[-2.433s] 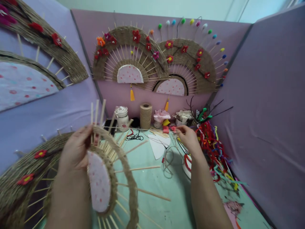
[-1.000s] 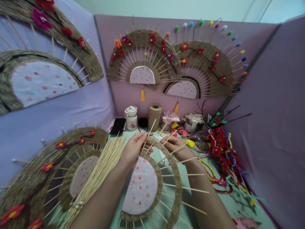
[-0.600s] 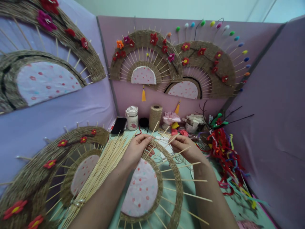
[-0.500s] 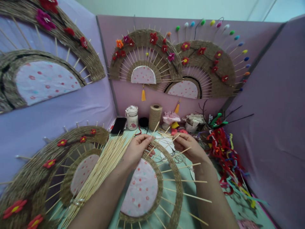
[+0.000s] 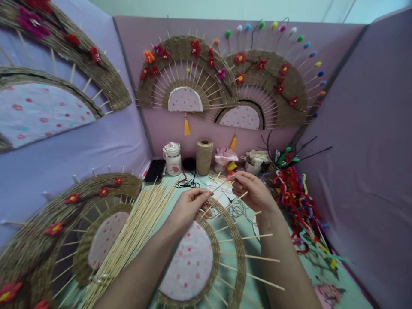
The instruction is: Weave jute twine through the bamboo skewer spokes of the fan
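Note:
My left hand point(image 5: 193, 205) is closed on the upper end of a half-round woven fan point(image 5: 240, 244), thumb on top of its outer twine band. The fan has thin wooden sticks fanning out to the right and a white half-disc point(image 5: 188, 262) with pink dots at its core. Held in a pinch, a strand of twine point(image 5: 222, 185) runs from the fan's edge to my right hand point(image 5: 252, 189), which is raised to the right of the stick tips. Loose twine point(image 5: 240, 209) lies in loops on the table below that hand.
A bundle of thin sticks point(image 5: 138, 227) lies left of the fan, beside a finished fan point(image 5: 74, 206). Along the back stand a phone point(image 5: 155, 170), a white jar point(image 5: 173, 159) and a twine spool point(image 5: 204, 157). Coloured pipe cleaners point(image 5: 299, 206) are heaped at right. Decorated fans point(image 5: 189, 47) hang behind.
My right hand has lifted slightly, drawing the twine up at a steeper slant. My left hand stays on the fan, which sits a little lower in view. The camera view has shifted slightly.

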Motion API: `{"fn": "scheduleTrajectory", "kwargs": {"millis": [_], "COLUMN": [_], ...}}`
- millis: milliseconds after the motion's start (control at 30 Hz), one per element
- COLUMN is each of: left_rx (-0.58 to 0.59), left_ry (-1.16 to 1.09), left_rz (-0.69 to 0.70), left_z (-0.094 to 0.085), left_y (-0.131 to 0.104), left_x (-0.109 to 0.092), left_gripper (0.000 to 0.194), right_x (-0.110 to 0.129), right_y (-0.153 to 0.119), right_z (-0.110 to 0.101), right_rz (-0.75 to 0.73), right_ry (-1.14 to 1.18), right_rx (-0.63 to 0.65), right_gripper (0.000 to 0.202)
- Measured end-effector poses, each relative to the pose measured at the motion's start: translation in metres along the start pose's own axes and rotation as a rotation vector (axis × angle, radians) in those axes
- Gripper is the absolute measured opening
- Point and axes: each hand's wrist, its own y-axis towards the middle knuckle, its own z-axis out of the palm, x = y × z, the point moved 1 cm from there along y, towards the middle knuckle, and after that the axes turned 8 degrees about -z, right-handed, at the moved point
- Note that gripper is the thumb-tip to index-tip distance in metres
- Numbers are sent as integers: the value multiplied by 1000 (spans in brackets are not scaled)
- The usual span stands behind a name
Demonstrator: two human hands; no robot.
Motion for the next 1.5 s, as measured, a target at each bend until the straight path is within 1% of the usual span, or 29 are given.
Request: {"fn": "scheduleTrajectory", "kwargs": {"millis": [67, 167, 300, 433, 500, 567, 633, 700, 733, 800, 933, 1033, 1133, 1233, 1333, 1400, 1500], "left_rx": [-8, -33, -85, -139, -115, -54, 34, 128, 159, 172, 118, 61, -14, -45, -62, -79, -101], "left_ry": [-9, -25, -56, -146, -203, -265, -310, -314, -301, -249, -107, -23, 47, 79, 92, 91, 81], "left_rz": [16, 45, 75, 76, 69, 49, -22, -129, -157, -155, -119, -106, -56, -4, 19, 15, 1], "left_z": [-1, -4, -11, -19, -21, -23, -23, -23, -24, -24, -27, -29, -31, -32, -33, -33, -34], "left_y": [0, -1, -3, -7, -8, -8, -9, -11, -12, -13, -13, -12, -12, -12, -13, -14, -14], "left_x": [0, -3, -10, -15, -17, -18, -20, -21, -22, -22, -21, -21, -21, -22, -23, -24, -26], "left_gripper": [35, 36, 36, 36, 37, 38, 41, 45, 46, 45, 42, 38, 31, 29, 28, 28, 28], "right_x": [1, 2, 0, -3, -4, -3, -2, -2, -3, -4, -9, -13, -15, -14, -13, -11, -6], "right_y": [-1, -2, -2, -5, -7, -9, -10, -10, -11, -11, -10, -9, -8, -8, -8, -6, -3], "right_z": [-6, -11, -9, -4, -2, 1, 3, 5, 6, 7, 7, 5, 3, 3, 1, -1, -4], "right_rz": [-27, -24, 1, 72, 102, 96, 83, 83, 85, 87, 91, 102, 151, 175, 141, 106, 14], "right_ry": [-33, -83, -113, -198, -222, -224, -233, -251, -259, -273, -281, -288, -287, -279, -274, -289, -317], "right_rx": [-35, -71, -4, 109, 163, 194, 222, 257, 271, 290, 340, 313, 267, 251, 235, 196, 56], "right_gripper": [20, 22, 33, 55, 62, 65, 66, 67, 67, 65, 64, 59, 51, 47, 46, 44, 38]}}
